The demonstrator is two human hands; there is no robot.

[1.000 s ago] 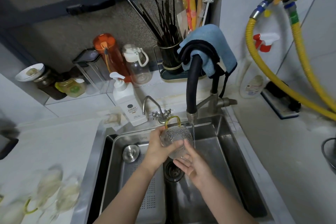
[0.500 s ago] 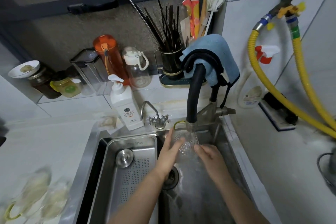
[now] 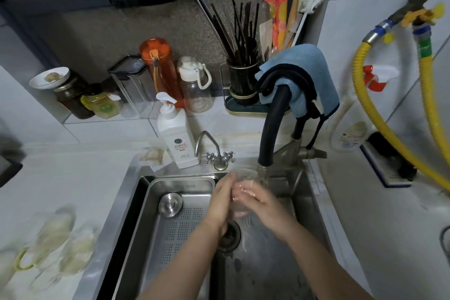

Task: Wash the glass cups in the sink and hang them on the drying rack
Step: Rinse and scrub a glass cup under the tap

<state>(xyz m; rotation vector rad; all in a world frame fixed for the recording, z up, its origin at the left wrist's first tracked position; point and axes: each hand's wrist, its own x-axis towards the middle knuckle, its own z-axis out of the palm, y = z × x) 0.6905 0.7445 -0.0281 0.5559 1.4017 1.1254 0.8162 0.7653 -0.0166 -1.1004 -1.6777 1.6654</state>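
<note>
Over the steel sink (image 3: 314, 204), both hands hold one clear glass cup (image 3: 244, 179) under the black hose faucet (image 3: 272, 129), just above the drain (image 3: 229, 234). The left hand (image 3: 221, 200) wraps the cup from its left side, fingers curled around the glass; the right hand (image 3: 261, 200) cups it from the right, fingertips (image 3: 243, 191) pressed on its wall. Much of the cup is hidden between the palms (its handle cannot be made out). A perforated steel basket (image 3: 175, 226) fills the sink's left half. More glass cups (image 3: 56, 234), blurred, stand on the white counter (image 3: 73, 178) at left. A white soap pump bottle (image 3: 175, 134) stands behind the sink rim.
</note>
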